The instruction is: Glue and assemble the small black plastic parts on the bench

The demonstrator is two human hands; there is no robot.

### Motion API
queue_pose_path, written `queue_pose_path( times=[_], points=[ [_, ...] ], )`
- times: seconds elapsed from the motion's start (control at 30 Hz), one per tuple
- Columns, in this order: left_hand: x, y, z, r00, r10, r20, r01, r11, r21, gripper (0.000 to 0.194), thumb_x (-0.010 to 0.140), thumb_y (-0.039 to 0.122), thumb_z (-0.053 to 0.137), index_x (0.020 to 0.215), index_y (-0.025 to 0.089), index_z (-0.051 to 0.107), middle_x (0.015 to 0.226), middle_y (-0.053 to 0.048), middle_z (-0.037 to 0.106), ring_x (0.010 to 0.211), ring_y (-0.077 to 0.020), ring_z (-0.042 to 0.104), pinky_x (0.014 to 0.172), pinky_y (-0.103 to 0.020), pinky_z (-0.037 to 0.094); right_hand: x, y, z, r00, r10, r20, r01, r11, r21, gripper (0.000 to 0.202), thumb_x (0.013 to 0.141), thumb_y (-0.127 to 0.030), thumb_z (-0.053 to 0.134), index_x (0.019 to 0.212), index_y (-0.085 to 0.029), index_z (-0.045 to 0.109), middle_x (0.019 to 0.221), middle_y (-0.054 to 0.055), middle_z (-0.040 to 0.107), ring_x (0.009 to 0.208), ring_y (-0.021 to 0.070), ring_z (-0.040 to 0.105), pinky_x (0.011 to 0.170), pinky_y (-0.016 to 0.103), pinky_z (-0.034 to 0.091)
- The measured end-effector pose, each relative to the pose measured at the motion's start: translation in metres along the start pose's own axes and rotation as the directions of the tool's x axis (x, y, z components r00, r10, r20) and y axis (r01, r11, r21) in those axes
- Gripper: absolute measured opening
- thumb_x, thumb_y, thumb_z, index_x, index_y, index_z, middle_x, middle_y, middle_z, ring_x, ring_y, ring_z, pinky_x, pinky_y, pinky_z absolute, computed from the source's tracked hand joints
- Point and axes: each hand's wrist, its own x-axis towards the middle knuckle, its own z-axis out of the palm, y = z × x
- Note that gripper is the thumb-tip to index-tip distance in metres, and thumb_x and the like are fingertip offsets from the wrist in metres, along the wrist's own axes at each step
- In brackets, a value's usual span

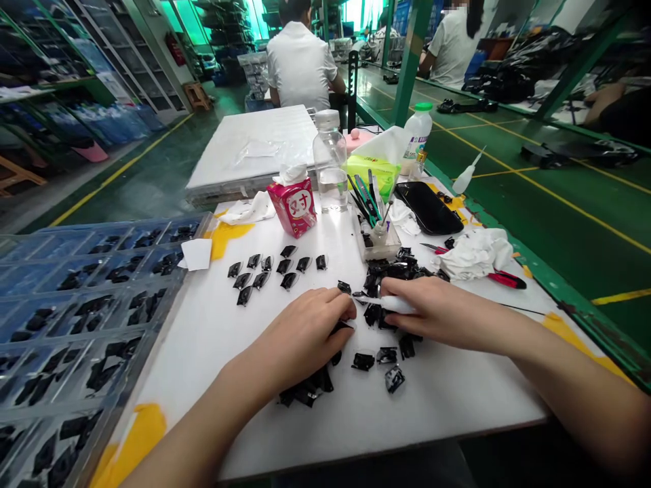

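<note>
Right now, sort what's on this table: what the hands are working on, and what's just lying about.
In hand:
left hand
right hand
black parts
white cloth
laid-out row

Lying about:
water bottle
phone
tissue box
red cutters

My left hand [305, 332] and right hand [432, 308] rest at frame centre on the table [458, 400], among loose parts [379, 356]. Sorted parts [277, 268] sit in rows above my left hand. A compartment tray [76, 318] fills the left. A bottle [330, 163] stands upper centre, a tissue box [295, 203] to its left.
</note>
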Motion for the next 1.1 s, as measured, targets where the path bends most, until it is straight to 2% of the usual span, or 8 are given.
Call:
queue_pose_path(
  times=[0.23,0.37,0.47,0.57,0.67,0.8,0.93,1.1],
  points=[
    [0.001,0.003,0.0,1.0,0.023,0.0,-0.023,0.999,-0.038,0.006,0.088,0.015,0.055,0.085,0.019,0.057,0.088,-0.004,0.066,0.086,-0.0226,0.059,0.076,-0.034,0.046,0.003,0.002,-0.004,0.994,0.021,0.104,-0.022,1.0,0.009,0.002,0.086,-0.023,0.055,0.086,-0.023,0.058,0.081,0.001,0.065,0.077,0.0206,0.06,0.066,0.03,0.04],
    [0.002,0.004,-0.001,0.999,0.031,-0.012,-0.032,0.998,-0.047,0.006,0.089,0.016,0.054,0.09,0.019,0.059,0.095,-0.006,0.066,0.095,-0.0248,0.058,0.08,-0.036,0.047,0.002,0.001,-0.015,0.986,0.035,0.161,-0.058,0.988,0.14,0.012,0.089,-0.032,0.054,0.083,-0.023,0.059,0.075,-0.001,0.062,0.068,0.0162,0.058,0.057,0.025,0.043],
    [0.003,0.007,0.002,0.989,0.141,-0.049,-0.143,0.988,-0.055,0.018,0.093,0.014,0.049,0.106,0.018,0.06,0.112,-0.007,0.066,0.106,-0.0247,0.055,0.091,-0.037,0.046,-0.001,-0.002,-0.025,0.981,0.03,0.193,-0.082,0.959,0.271,0.017,0.091,-0.035,0.05,0.082,-0.022,0.057,0.073,-0.002,0.058,0.062,0.0137,0.055,0.051,0.022,0.046],
    [0.004,0.009,0.008,0.955,0.286,-0.078,-0.289,0.957,-0.026,0.03,0.095,0.011,0.043,0.119,0.018,0.059,0.127,-0.006,0.063,0.113,-0.0244,0.053,0.097,-0.037,0.044,-0.004,-0.004,-0.031,0.981,0.054,0.186,-0.127,0.904,0.408,0.014,0.089,-0.032,0.052,0.081,-0.022,0.056,0.07,-0.002,0.055,0.06,0.0129,0.053,0.051,0.022,0.046],
    [0.004,0.007,0.01,0.938,0.345,-0.044,-0.345,0.939,-0.007,0.03,0.095,0.01,0.042,0.115,0.017,0.063,0.121,-0.007,0.066,0.11,-0.0243,0.056,0.094,-0.037,0.045,-0.003,-0.003,-0.03,0.964,0.098,0.245,-0.195,0.891,0.41,0.013,0.086,-0.031,0.055,0.079,-0.02,0.057,0.067,-0.002,0.053,0.057,0.0121,0.05,0.051,0.023,0.042],
    [0.004,-0.001,0.004,0.939,0.342,-0.034,-0.344,0.933,-0.102,0.021,0.093,0.012,0.048,0.099,0.015,0.068,0.103,-0.007,0.07,0.1,-0.022,0.061,0.092,-0.035,0.047,0.003,0.0,-0.024,0.942,0.11,0.316,-0.224,0.909,0.352,0.013,0.083,-0.031,0.059,0.077,-0.019,0.058,0.062,-0.003,0.052,0.056,0.0109,0.045,0.049,0.022,0.033],
    [0.005,-0.007,-0.002,0.942,0.325,-0.079,-0.334,0.931,-0.149,0.017,0.092,0.013,0.052,0.097,0.016,0.068,0.107,-0.006,0.07,0.112,-0.02,0.057,0.099,-0.03,0.044,0.003,0.001,-0.026,0.944,0.116,0.308,-0.236,0.89,0.389,0.015,0.085,-0.033,0.055,0.081,-0.019,0.058,0.067,-0.001,0.059,0.059,0.0127,0.052,0.053,0.023,0.04],
    [0.006,-0.006,0.003,0.941,0.329,-0.077,-0.337,0.929,-0.156,0.025,0.094,0.014,0.048,0.111,0.014,0.067,0.112,-0.007,0.07,0.119,-0.0204,0.054,0.101,-0.03,0.042,-0.002,0.005,-0.037,0.971,0.147,0.189,-0.215,0.883,0.417,0.026,0.087,-0.043,0.055,0.074,-0.02,0.054,0.065,-0.001,0.06,0.057,0.0137,0.054,0.054,0.024,0.042]
  ],
)
